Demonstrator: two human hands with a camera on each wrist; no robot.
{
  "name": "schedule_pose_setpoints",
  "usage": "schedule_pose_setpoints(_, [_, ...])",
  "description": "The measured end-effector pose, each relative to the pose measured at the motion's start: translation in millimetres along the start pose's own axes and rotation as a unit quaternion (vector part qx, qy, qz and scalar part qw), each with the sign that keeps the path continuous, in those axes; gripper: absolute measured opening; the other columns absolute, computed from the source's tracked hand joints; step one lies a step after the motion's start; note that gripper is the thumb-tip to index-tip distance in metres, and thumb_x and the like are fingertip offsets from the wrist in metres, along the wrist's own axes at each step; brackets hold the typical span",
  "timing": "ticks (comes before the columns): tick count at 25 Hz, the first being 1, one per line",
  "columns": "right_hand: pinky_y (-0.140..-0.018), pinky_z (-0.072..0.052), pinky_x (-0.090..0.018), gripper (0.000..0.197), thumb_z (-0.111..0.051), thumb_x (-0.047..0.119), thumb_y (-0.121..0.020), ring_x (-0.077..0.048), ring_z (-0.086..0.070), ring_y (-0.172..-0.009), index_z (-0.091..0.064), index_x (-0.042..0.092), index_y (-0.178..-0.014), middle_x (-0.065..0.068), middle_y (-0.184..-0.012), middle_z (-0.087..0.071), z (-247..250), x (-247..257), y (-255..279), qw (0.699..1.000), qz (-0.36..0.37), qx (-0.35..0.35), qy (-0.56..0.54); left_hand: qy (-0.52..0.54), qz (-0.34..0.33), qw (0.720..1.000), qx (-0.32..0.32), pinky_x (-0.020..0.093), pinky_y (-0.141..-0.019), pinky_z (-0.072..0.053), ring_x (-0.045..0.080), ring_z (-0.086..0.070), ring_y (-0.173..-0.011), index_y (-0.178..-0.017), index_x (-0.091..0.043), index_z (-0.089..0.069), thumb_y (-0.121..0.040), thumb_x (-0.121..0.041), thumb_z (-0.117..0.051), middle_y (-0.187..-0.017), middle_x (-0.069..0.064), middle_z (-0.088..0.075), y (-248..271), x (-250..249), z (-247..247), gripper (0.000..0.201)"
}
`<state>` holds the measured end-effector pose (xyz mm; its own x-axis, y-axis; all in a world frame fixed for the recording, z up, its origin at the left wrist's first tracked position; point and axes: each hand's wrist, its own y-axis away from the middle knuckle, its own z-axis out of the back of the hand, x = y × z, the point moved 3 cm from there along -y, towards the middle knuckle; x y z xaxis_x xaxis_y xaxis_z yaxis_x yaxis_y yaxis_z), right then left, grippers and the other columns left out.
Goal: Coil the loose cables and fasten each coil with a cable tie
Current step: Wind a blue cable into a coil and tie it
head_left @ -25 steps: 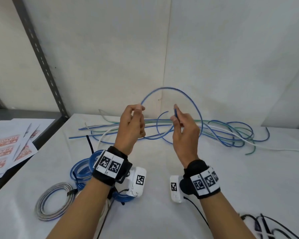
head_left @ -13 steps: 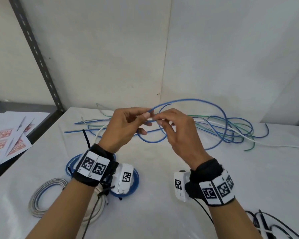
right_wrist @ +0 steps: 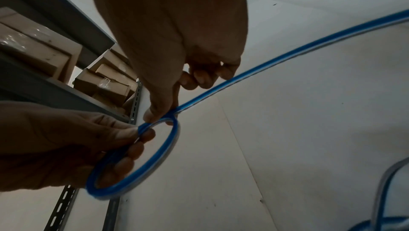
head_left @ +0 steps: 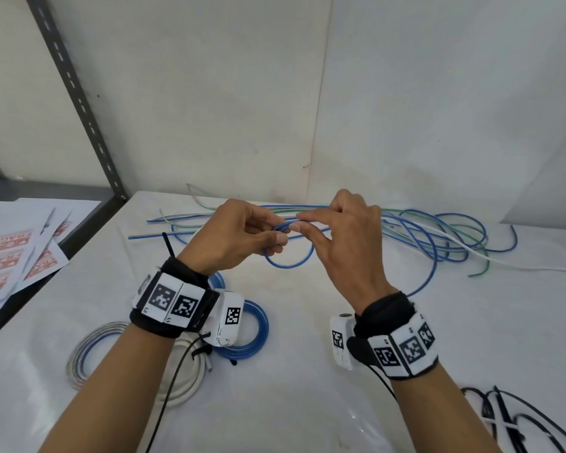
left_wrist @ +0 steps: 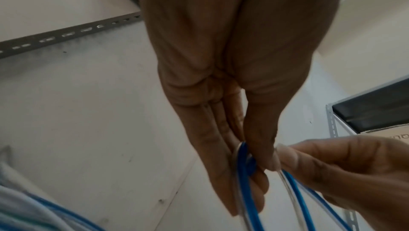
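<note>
Head view shows your two hands raised together over the white surface, just above its middle. Your left hand pinches the blue cable between thumb and curled fingers, gripping one small loop that hangs below your fingertips. Your right hand meets it at 3 o'clock of that loop, thumb and forefinger pinching the same cable where the loop closes, the other fingers loosely curled.

From the right wrist, the loop is a flat blue ring with a pale stripe, and the free length runs from your right hand's pinch up toward 2 o'clock. From the left wrist, your left hand has its fingers nearly straight along the strands, thumb pressed against them, and your right hand pinches in from 3 o'clock.

The cable's free length trails to 3 o'clock into a loose tangle of blue, green and white cables lying at 1 to 2 o'clock on the surface. Under your left wrist, at 8 o'clock, lie a blue coil, a grey coil and a white coil. Black cable ties lie at 4 o'clock. Printed sheets rest on a shelf at 9 o'clock.
</note>
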<state>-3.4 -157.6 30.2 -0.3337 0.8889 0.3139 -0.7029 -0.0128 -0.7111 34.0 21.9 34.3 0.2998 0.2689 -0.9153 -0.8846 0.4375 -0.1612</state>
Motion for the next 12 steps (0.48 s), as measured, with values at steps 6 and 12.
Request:
schedule_pose_setpoints(6, [-0.077, -0.045, -0.02, 0.009, -0.073, 0.03, -0.092, -0.007, -0.062, -0.089, -0.078, 0.022, -0.091, 0.009, -0.097, -0.069, 6.3, -12.9, -4.4, 0.979, -0.072, -0.02, -0.191, 0.067, 0.003, 0.997, -0.031, 0.034, -0.082, -0.062, 0.026, -0.075, -0.08, -0.106, 0.0, -0.075, -0.088, -0.005, -0.075, -0.088, 0.018, -0.077, -0.8, -2.7, 3.9, 0.019])
schedule_pose_setpoints(12, [-0.069, -0.058, -0.034, 0.007, -0.073, 0.024, -0.094, -0.012, -0.071, -0.085, -0.075, 0.02, -0.098, 0.011, -0.088, -0.075, 5.3, -3.7, -2.3, 0.935, -0.133, -0.026, -0.328, 0.149, -0.03, 0.984, -0.093, 0.036, -0.08, -0.062, 0.028, -0.073, -0.08, -0.11, 0.006, -0.072, -0.091, -0.005, -0.07, -0.09, 0.024, -0.075, -2.0, -4.4, 11.3, 0.022])
